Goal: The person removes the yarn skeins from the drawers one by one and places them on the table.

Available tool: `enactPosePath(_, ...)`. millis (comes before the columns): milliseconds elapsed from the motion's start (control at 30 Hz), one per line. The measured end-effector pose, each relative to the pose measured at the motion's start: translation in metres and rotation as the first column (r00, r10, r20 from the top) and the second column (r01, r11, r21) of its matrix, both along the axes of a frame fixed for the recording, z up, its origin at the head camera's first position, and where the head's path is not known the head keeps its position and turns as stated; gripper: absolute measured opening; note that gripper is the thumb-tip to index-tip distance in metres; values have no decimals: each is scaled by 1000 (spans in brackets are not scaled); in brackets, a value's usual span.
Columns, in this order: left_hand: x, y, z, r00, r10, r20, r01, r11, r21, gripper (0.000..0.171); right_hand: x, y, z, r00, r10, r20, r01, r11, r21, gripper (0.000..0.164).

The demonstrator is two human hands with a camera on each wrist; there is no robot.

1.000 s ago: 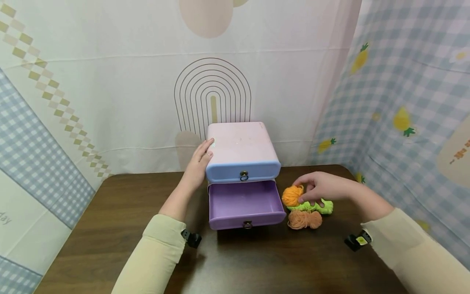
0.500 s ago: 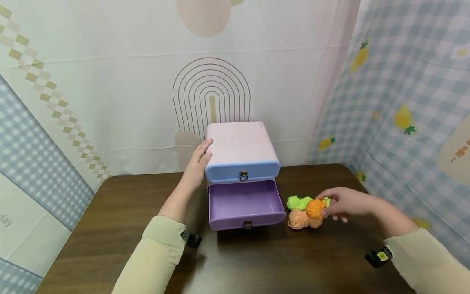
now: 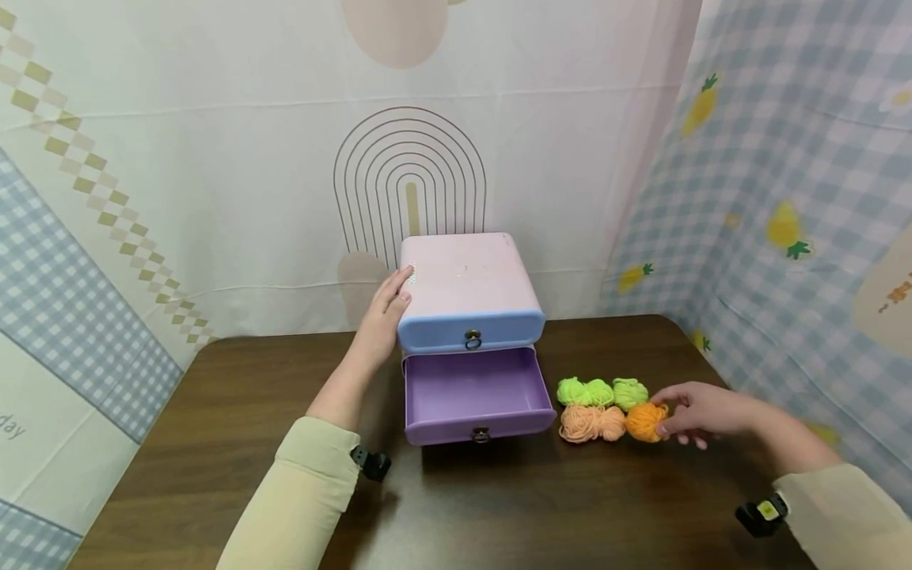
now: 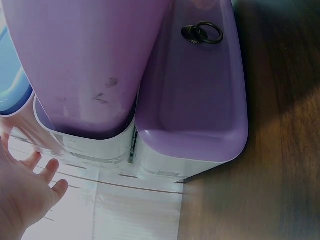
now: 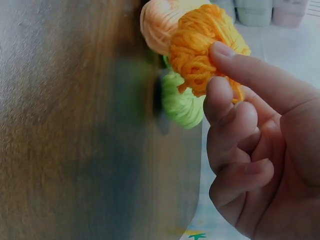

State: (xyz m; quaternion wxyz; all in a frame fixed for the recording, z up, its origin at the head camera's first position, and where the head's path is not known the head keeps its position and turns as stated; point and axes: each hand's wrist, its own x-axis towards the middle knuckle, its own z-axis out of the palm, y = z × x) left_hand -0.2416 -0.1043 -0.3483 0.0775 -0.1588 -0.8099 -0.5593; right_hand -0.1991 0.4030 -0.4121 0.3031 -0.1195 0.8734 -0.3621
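My right hand [image 3: 705, 413] pinches an orange ball of yarn [image 3: 644, 423] between thumb and fingers, right of the other yarn; in the right wrist view the orange yarn [image 5: 197, 47] sits at the fingertips with the remaining fingers curled below it. Peach yarn [image 3: 583, 425] lies just left of it, and lime green yarn [image 3: 586, 392] forms the row behind. My left hand [image 3: 378, 326] rests its fairly straight fingers against the left side of a small pink-topped drawer cabinet [image 3: 466, 273]. Its purple drawer [image 3: 479, 428] is pulled out, with nothing seen inside.
A blue drawer [image 3: 438, 336] with a ring pull is closed above the purple one. In the left wrist view another purple drawer front [image 4: 195, 95] is closed below. The brown wooden table [image 3: 541, 507] ends at patterned cloth hangings behind and at the right.
My right hand has carried the orange yarn rightward and slightly toward me, from beside the drawer to the right end of the peach yarn. My left hand has stayed on the cabinet.
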Motion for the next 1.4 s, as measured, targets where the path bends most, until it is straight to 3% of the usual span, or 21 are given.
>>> enactPosePath(433,0,0,0,1000,3,-7,-3,1000,-3,51,-5,4,-12,999,-31,23,29,997,67,58)
enactPosePath(667,-27,-6,-29,999,7,-40,-6,1000,2,52,-7,5,-20,998,-29,47,26,998,57,58)
enactPosePath(800,-32,-7,-35,997,14,-74,-14,1000,2,53,-7,9,-23,999,-5,37,4,999,46,59)
enactPosePath(1400,-33,-7,-35,998,28,-64,-28,1000,-4,53,-5,21,-17,998,0,-65,0,1000,-1,53)
